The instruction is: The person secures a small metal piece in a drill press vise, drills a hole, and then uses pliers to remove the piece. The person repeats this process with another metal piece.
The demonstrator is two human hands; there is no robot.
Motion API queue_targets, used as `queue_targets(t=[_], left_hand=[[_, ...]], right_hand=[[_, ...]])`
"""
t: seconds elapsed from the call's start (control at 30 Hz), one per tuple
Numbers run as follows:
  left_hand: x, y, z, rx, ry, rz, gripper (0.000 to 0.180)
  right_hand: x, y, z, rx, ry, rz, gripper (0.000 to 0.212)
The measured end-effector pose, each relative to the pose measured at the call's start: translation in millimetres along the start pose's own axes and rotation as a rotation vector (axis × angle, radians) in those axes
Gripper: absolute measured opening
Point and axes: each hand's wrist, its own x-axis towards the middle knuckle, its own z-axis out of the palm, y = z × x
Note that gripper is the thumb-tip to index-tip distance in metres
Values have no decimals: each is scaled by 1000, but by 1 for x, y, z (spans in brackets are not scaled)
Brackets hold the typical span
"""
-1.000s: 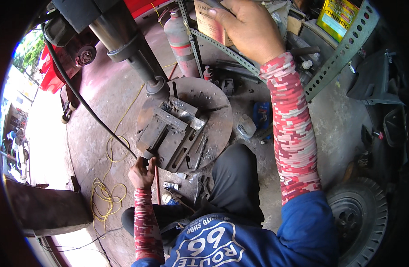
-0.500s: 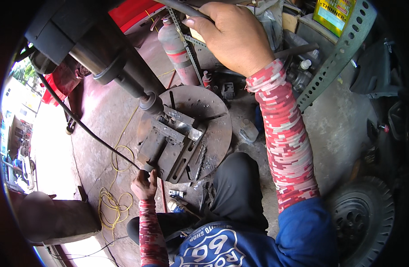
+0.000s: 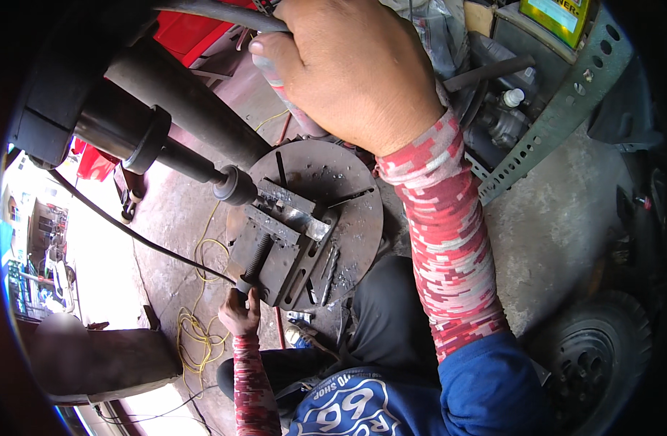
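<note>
My right hand point(image 3: 359, 76) is closed around a dark grey lever bar point(image 3: 221, 12) at the upper part of the view. My left hand point(image 3: 240, 314) is low and left, its fingers closed round the outer end of the screw of a drill press vise point(image 3: 275, 258). The vise sits on a round, slotted steel table point(image 3: 359, 247). A shiny metal piece point(image 3: 297, 216) lies between its jaws, strewn with metal chips. Above the jaws is the drill press chuck point(image 3: 235, 186); its tip is hard to make out. A loose drill bit point(image 3: 330, 276) lies beside the vise.
The thick drill press column point(image 3: 195, 102) rises behind the table. A black cord point(image 3: 141, 238) drops toward my left hand. Yellow cord point(image 3: 195, 338) lies coiled on the floor. A perforated metal bar point(image 3: 558, 116) and a wheel point(image 3: 595, 356) stand to the right.
My right hand and the lever appear farther left and nearer. The whole view has shifted a little. My left hand keeps its hold at the vise screw.
</note>
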Motion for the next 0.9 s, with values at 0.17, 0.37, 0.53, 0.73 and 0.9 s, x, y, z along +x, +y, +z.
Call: queue_targets(t=[0.17, 0.37, 0.53, 0.73, 0.9], left_hand=[[-1, 3, 0, -77, 10, -32, 40], [-1, 5, 0, -70, 35, -22, 41], [-1, 2, 3, -85, 38, -26, 42], [-2, 1, 4, -56, 56, -11, 44], [-1, 2, 1, -51, 34, -25, 43]], right_hand=[[4, 9, 23, -272, 188, -45, 30], [-1, 11, 21, -272, 151, -60, 30], [0, 9, 22, -296, 142, -63, 29], [4, 4, 24, -364, 119, -56, 28], [11, -5, 6, -133, -11, 35, 28]])
